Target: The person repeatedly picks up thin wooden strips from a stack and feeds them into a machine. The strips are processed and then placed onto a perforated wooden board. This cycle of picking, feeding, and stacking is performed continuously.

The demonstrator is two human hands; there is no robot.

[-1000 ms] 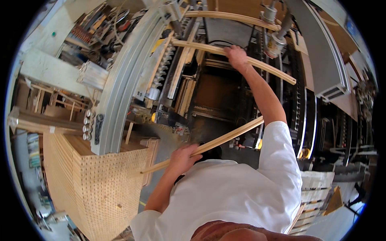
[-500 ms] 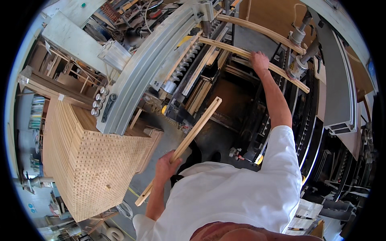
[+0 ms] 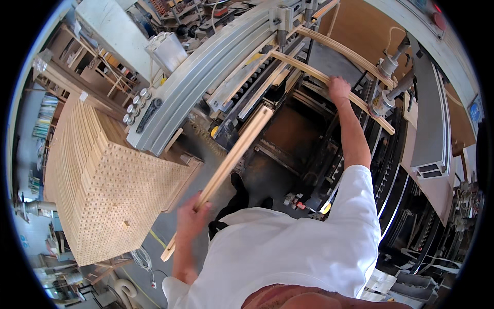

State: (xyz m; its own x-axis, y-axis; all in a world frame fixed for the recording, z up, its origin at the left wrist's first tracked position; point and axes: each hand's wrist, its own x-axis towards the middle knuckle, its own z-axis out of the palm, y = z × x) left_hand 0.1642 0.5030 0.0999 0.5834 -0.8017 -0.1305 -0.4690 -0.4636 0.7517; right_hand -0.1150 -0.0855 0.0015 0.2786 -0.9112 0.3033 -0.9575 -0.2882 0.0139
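My left hand (image 3: 192,217) is closed around a long pale wooden strip (image 3: 237,157), held at a slant in front of my body. Its far end points up toward the machine, and its near end shows below my forearm. My right arm reaches forward, and the right hand (image 3: 338,88) grips another wooden strip (image 3: 303,66) that lies across the machine's rails. Its fingers curl over that strip's far side and are partly hidden. Beyond it, a further strip (image 3: 355,51) lies roughly parallel across the machine, close to the cylindrical metal clamps (image 3: 383,103).
A big stack of wooden strips (image 3: 123,201) with holed ends stands at my left. Above it curves a grey metal beam (image 3: 206,77) with round knobs. Toothed chain rails (image 3: 383,136) run at the right. A coiled cable (image 3: 141,259) lies on the floor at lower left.
My left hand has moved a little left and toward me, carrying its strip, which slants more steeply. The right hand stays on the crosswise strip. The whole view has shifted slightly.
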